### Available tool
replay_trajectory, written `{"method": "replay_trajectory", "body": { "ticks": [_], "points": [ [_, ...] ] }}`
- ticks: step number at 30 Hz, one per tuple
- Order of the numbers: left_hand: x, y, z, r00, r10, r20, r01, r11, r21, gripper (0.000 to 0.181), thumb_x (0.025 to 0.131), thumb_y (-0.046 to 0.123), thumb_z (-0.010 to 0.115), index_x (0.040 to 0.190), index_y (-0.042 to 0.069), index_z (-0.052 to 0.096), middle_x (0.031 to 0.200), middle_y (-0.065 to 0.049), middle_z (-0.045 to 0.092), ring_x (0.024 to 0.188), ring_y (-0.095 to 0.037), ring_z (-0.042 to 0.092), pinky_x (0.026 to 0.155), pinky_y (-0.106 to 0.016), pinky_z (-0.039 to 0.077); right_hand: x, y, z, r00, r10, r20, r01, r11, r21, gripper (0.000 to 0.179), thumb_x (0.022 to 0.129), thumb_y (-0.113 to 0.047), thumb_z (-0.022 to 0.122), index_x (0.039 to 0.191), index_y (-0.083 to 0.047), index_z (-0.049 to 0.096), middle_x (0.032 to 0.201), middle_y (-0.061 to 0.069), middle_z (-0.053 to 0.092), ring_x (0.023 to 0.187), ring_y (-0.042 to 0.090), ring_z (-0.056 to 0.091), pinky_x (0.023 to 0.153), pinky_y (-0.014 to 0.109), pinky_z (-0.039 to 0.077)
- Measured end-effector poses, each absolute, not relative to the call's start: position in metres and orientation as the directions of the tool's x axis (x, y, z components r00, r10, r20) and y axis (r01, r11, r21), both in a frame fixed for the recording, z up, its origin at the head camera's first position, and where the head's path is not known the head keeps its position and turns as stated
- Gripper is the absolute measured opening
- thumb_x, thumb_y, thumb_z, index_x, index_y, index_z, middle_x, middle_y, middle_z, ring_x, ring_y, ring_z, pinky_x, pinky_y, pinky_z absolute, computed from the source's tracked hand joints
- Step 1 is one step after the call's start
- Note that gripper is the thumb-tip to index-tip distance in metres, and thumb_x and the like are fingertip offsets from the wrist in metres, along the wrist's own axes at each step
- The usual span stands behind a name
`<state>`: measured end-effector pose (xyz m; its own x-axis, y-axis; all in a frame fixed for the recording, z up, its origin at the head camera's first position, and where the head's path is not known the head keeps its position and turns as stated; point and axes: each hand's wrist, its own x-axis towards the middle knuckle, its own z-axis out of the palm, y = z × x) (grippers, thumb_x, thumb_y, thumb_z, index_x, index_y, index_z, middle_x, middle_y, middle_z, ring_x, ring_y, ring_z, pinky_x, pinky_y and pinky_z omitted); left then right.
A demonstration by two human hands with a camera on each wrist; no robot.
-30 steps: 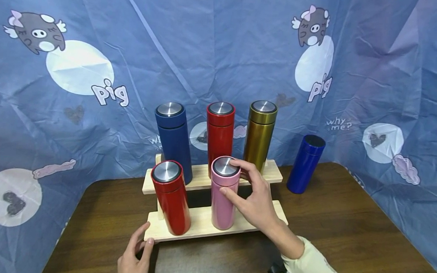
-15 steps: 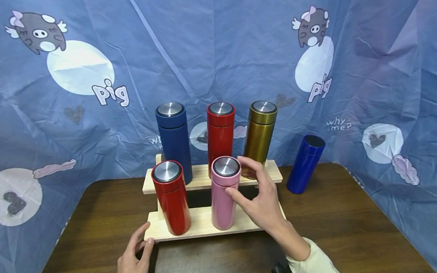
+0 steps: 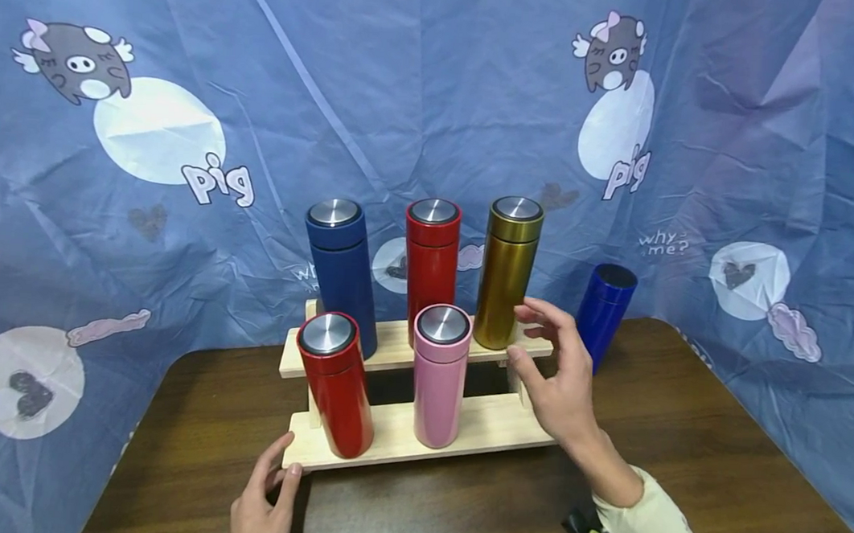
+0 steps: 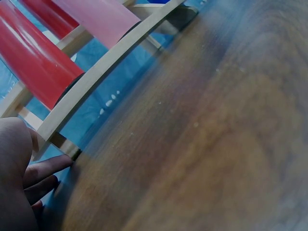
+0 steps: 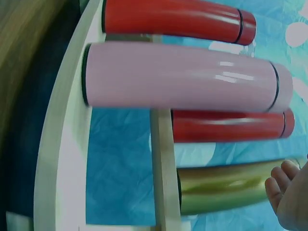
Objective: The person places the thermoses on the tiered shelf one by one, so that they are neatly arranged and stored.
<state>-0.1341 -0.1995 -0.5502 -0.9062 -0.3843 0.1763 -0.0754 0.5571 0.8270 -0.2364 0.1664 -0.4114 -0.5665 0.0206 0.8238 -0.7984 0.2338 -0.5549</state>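
Observation:
My left hand (image 3: pixel 264 501) holds the left front corner of a two-tier wooden rack (image 3: pixel 494 425), thumb at the front edge. In the left wrist view its fingers lie at the lower shelf's end. My right hand (image 3: pixel 564 386) is in the air by the rack's right side, fingers loosely bent and holding nothing. Nearest to it are the gold thermos bottle (image 3: pixel 506 287) and a blue thermos bottle (image 3: pixel 600 316), which it partly covers. On the lower shelf stand a pink thermos bottle (image 3: pixel 438 396) and a red thermos bottle (image 3: pixel 340 407).
A dark blue thermos bottle (image 3: pixel 346 282) and another red thermos bottle (image 3: pixel 430 275) share the upper shelf with the gold one. The blue bottle on the right stands on the brown wooden table (image 3: pixel 679 441). Behind hangs a blue printed cloth (image 3: pixel 436 98).
My right hand has let go of the pink thermos bottle and moved right, away from it. The bottle stays standing on the lower shelf. My left hand has kept its place.

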Motion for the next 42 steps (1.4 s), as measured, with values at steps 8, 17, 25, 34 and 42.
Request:
{"method": "replay_trajectory", "body": {
  "ticks": [8,17,25,34,42],
  "points": [
    [-0.134,-0.201,-0.551,-0.911,-0.372,0.176,-0.065,0.553,0.830,0.045,0.110,0.017,0.070,0.155,0.016,0.062,0.114,-0.020,0.083,0.117,-0.044,0.078,0.102,-0.067,0.051,-0.243,0.189,-0.413,-0.584,0.149,0.798,-0.747,0.286,-0.600,0.045,0.098,0.014,0.067,0.143,0.008,0.062,0.126,0.003,0.075,0.118,0.014,0.070,0.097,0.025,0.052],
    [-0.135,-0.200,-0.549,-0.916,-0.370,0.156,-0.081,0.552,0.830,0.046,0.110,0.016,0.070,0.155,0.015,0.062,0.116,-0.022,0.082,0.117,-0.044,0.078,0.102,-0.067,0.051,-0.254,0.214,-0.407,-0.548,0.277,0.789,-0.664,0.430,-0.612,0.043,0.097,0.013,0.070,0.139,0.011,0.064,0.121,0.025,0.072,0.116,0.008,0.064,0.100,0.025,0.045],
    [-0.135,-0.200,-0.551,-0.909,-0.381,0.167,-0.084,0.561,0.824,0.045,0.110,0.016,0.070,0.154,0.016,0.063,0.114,-0.019,0.083,0.116,-0.043,0.078,0.102,-0.065,0.051,-0.269,0.241,-0.412,-0.559,0.353,0.751,-0.543,0.529,-0.652,0.044,0.097,-0.001,0.078,0.140,0.006,0.068,0.128,0.028,0.067,0.120,0.002,0.054,0.102,0.024,0.037],
    [-0.135,-0.199,-0.551,-0.911,-0.373,0.174,-0.071,0.558,0.827,0.045,0.110,0.017,0.070,0.154,0.015,0.063,0.111,-0.018,0.084,0.117,-0.045,0.077,0.103,-0.067,0.050,-0.287,0.267,-0.423,-0.601,0.392,0.696,-0.411,0.596,-0.690,0.052,0.094,-0.009,0.085,0.141,0.002,0.068,0.134,0.031,0.056,0.123,0.036,0.055,0.102,0.033,0.035],
    [-0.134,-0.199,-0.551,-0.901,-0.389,0.193,-0.071,0.571,0.818,0.045,0.109,0.016,0.071,0.154,0.017,0.064,0.107,-0.013,0.085,0.115,-0.039,0.079,0.102,-0.062,0.051,-0.301,0.280,-0.428,-0.637,0.431,0.640,-0.338,0.590,-0.733,0.059,0.091,-0.016,0.089,0.143,0.000,0.067,0.142,0.032,0.049,0.132,0.045,0.047,0.109,0.055,0.034]
  ]
}}
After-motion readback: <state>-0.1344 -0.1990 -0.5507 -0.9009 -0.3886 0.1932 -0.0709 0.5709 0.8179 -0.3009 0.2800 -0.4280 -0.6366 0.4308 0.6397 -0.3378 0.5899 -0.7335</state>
